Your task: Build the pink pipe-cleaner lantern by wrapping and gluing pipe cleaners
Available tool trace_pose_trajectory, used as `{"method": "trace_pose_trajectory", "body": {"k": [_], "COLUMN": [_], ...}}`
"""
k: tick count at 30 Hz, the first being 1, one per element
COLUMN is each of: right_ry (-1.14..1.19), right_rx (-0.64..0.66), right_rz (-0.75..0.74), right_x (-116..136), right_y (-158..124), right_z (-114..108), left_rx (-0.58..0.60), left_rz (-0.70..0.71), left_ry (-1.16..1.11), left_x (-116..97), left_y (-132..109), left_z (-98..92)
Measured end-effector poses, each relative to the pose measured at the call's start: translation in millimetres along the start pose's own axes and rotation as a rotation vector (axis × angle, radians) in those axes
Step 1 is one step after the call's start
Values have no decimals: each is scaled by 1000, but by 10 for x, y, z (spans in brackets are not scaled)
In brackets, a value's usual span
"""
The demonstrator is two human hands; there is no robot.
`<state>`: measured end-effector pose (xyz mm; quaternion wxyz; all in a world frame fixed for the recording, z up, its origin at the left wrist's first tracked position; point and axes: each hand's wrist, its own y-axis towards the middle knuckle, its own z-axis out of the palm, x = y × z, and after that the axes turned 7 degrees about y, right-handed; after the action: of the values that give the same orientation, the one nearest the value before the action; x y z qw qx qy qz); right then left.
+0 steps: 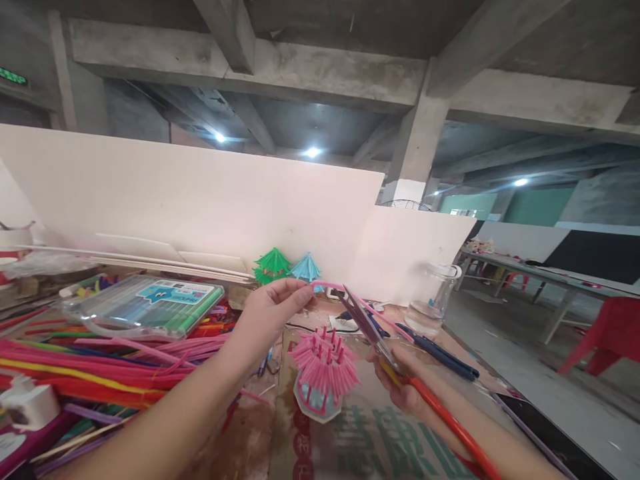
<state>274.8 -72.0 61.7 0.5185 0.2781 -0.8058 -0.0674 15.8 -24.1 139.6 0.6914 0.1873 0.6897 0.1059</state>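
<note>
Head view shows us a thin pink stem (327,286) running from the left hand (287,303) toward the right — its end is pinched between our thumb and forefinger. Our right hand (400,383) is wrapped around the grips of a pair of scissors (369,327), whose blades stand slightly parted, tips up at the stem; whether they touch it we cannot tell. Below and between both hands we have a pink tiered model (325,367), pegs rising from its top, on a pale many-sided base (320,412) over printed cardboard (373,397). Beyond the left fingertips stand a green cone-shaped piece (273,263) and a light blue one (307,266), before a white panel (200,207). Left of the left hand lies a clear case of markers (150,310), and beside that forearm a heap of coloured stems (100,373). Past the right hand we see a dark blue tool (443,353) and, farther off, a clear jar (430,300) — with a red chair (607,340) well apart to the right.
</note>
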Motion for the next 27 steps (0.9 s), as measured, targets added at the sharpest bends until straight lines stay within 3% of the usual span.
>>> {"method": "trace_pose_trajectory", "body": {"k": [4,8,13,20,27], "right_ry": [54,130,275,176,200], "right_rx": [106,141,154,123,96], "right_rz": [-29,-55,-27,-58,-61], "right_x": [223,278,286,385,341], "right_y": [182,304,333,252,257], "right_z": [100,193,260,220,227], "left_rx": [25,47,74,143,139], "left_rz": [20,48,63,80,83], "left_ry": [80,148,230,227,251], "left_x": [20,54,97,115,113], "left_y": [-12,-25,-52,-113,-87], "left_z": [35,65,98,155,151]}}
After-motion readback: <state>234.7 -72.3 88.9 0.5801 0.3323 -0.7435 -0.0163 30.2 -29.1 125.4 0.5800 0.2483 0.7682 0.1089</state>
